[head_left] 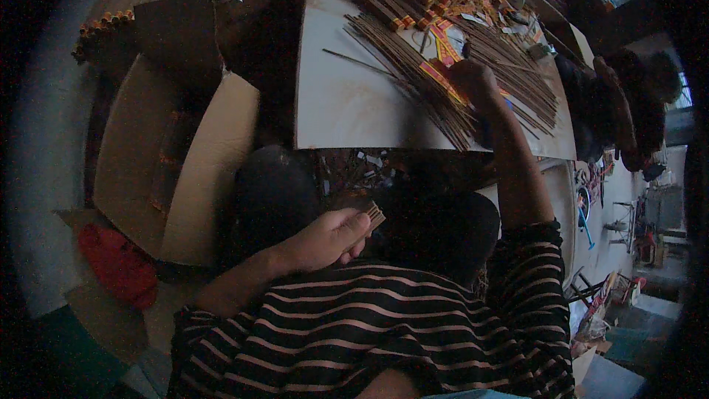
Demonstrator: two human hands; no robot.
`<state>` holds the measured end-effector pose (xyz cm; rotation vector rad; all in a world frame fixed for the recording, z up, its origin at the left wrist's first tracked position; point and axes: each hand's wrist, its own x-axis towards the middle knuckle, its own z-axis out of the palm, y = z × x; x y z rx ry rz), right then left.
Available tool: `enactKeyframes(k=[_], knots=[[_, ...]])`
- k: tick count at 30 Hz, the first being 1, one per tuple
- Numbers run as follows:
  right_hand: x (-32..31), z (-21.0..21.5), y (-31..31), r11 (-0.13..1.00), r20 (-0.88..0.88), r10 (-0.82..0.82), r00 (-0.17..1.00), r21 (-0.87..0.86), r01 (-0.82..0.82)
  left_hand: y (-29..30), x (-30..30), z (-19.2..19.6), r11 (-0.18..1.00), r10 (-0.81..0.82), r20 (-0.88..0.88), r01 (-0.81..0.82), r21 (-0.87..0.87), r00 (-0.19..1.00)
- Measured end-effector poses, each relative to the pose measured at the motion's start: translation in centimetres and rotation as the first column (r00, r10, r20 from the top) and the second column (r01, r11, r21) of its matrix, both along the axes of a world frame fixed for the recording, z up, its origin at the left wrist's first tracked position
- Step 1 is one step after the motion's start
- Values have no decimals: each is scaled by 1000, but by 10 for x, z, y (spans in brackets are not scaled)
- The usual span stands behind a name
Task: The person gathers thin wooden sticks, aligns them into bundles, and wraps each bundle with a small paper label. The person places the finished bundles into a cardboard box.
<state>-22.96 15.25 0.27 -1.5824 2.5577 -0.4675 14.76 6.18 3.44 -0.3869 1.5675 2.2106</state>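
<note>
My left hand (329,240) is closed over my lap around a small bundle of brown sticks (376,215), whose ends stick out past the thumb. My right hand (474,83) reaches over the table (347,111), fingers bent down onto a pile of long, thin brown sticks (413,77). Beside its fingertips lie red and yellow paper strips (445,48). What the fingers pinch, if anything, is hidden by the hand and the dim light. More thin sticks (509,66) lie fanned out to the right of the hand.
Several bundles of sticks with red and yellow bands (399,0) lie at the table's far side. An open cardboard box (210,170) stands left of my knees, near a red cloth-like item (118,266). A person's arm (617,100) shows beyond the table's right edge. Scraps litter the floor.
</note>
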Motion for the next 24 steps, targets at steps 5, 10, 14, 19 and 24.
enactKeyframes(k=[5,10,14,19,24], knots=[[29,23,8,868,860,45,508,-285,407,3,-1,-1,999,-18,-10,18,-44,1000],[84,61,22,835,943,330,-40,-272,479,8,1,9,1000,-4,-8,4,-28,1000],[119,71,27,854,841,388,-376,-174,491,13,10,15,999,20,-16,-21,-30,1000],[134,75,41,837,755,448,-479,-167,520,22,19,23,999,19,-35,-20,-27,999],[149,80,51,842,571,514,-640,-192,504,29,26,32,998,-9,-61,5,-60,998]])
